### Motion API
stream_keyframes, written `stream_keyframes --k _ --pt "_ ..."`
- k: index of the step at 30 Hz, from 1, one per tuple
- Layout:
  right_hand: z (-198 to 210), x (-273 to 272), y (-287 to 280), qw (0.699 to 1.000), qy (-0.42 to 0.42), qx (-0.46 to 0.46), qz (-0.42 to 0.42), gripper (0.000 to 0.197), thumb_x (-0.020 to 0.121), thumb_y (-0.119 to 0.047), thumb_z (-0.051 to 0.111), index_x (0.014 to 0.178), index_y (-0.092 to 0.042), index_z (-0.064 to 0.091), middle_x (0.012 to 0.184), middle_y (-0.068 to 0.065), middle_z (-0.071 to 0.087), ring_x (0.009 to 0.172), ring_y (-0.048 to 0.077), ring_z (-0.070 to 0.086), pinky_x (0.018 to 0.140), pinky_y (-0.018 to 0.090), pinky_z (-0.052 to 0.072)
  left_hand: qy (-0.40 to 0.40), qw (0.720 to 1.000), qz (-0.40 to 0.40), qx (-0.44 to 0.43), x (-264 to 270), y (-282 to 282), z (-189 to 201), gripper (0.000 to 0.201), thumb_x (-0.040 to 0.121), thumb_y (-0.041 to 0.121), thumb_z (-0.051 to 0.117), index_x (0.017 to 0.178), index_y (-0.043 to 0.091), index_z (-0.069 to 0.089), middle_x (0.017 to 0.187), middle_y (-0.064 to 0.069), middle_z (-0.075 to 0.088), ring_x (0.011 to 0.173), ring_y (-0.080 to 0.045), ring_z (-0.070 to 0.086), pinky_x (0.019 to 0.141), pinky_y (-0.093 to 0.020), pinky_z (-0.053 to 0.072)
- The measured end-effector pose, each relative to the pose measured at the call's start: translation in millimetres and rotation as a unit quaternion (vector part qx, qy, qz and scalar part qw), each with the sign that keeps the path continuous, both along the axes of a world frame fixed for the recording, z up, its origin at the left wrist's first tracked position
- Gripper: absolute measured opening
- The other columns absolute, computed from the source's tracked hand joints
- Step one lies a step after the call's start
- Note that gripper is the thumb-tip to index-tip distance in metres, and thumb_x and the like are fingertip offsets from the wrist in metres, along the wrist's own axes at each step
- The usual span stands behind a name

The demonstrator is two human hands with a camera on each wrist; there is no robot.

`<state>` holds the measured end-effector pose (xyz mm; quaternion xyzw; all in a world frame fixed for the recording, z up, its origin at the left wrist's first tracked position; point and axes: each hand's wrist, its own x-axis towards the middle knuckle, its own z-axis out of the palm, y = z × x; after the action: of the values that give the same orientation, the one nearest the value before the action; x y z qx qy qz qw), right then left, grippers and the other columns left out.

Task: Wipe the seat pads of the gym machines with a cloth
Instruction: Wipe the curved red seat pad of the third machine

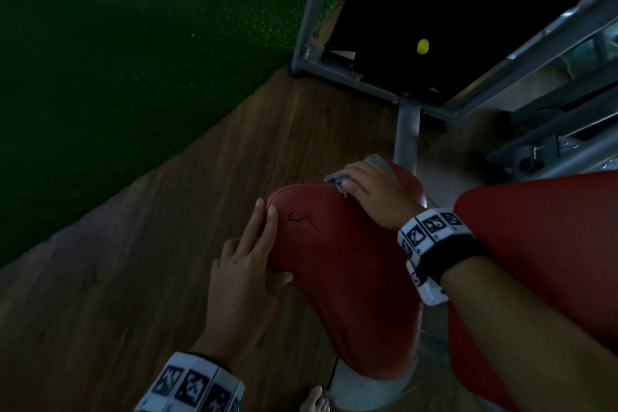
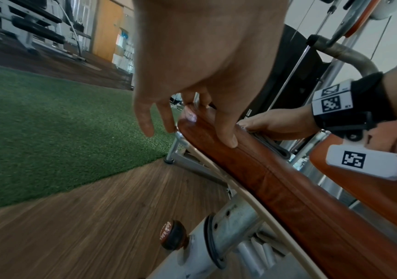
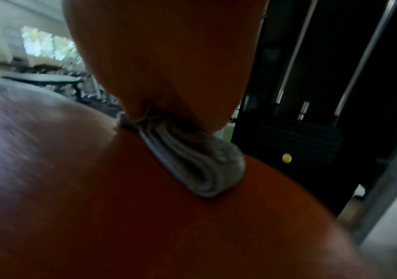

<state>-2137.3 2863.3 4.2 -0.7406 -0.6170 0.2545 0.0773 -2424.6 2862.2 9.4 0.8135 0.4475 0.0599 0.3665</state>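
We see the red seat pad (image 1: 337, 278) on its grey metal post (image 1: 368, 388), over a wooden floor (image 1: 167, 244) that meets green turf (image 1: 117, 60). Our left hand (image 1: 244, 278) lies against the pad's left edge with its fingers (image 1: 264, 231) straight along the rim and the thumb set on the pad's side; in the left wrist view the same hand (image 2: 192, 66) drapes over the rim with its fingertips (image 2: 228, 137) touching the leather, gripping nothing.

Our right hand (image 1: 371, 194) is at the far end of the pad, palm down on a grey cloth (image 1: 337, 177), which is bunched under the fingers and sticks out beyond them. The right wrist view shows the cloth (image 3: 199, 164) folded in several layers, pressed between the hand (image 3: 168, 66) and the pad (image 3: 144, 217); we cannot tell from it how far the fingers curl, though from the head view they bend over the cloth and hold it down.

Just right of the seat stands a second red pad (image 1: 551, 244). Beyond them is the machine's grey frame (image 1: 361, 77) and a dark weight stack with a yellow pin (image 1: 423, 46).
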Motion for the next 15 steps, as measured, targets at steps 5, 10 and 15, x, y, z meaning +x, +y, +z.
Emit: stream_keyframes --k 5,10,15 --pt "1 -49 26 0.997 0.048 -0.054 0.04 0.038 0.1 -0.039 0.033 0.13 -0.028 0.054 0.124 -0.006 0.055 0.119 0.017 0.048 0.101 0.039 0.033 -0.064 0.998 -0.001 -0.015 -7 1 -10 0.099 0.08 0.032 0.076 0.154 0.035 0.01 0.161 0.017 0.003 0.138 -0.015 0.033 0.1 -0.025 0.028" --pt "3 -52 35 0.988 0.138 -0.065 0.026 0.035 0.1 -0.037 0.039 0.129 -0.028 0.057 0.119 -0.007 0.056 0.114 0.013 0.051 0.102 0.039 0.038 -0.15 0.985 0.082 -0.031 -15 -14 -13 0.077 0.084 0.026 0.073 0.15 0.023 0.033 0.155 0.012 0.029 0.137 0.009 0.028 0.107 -0.008 0.027" --pt "1 -56 34 0.993 0.099 -0.063 -0.007 0.043 0.096 -0.051 0.031 0.125 -0.033 0.058 0.12 -0.009 0.057 0.113 0.014 0.053 0.1 0.048 0.039 -0.151 0.984 0.088 -0.02 -22 -12 -16 0.066 0.086 0.018 0.071 0.146 0.024 0.042 0.149 0.009 0.041 0.133 0.006 0.038 0.106 -0.005 0.029"
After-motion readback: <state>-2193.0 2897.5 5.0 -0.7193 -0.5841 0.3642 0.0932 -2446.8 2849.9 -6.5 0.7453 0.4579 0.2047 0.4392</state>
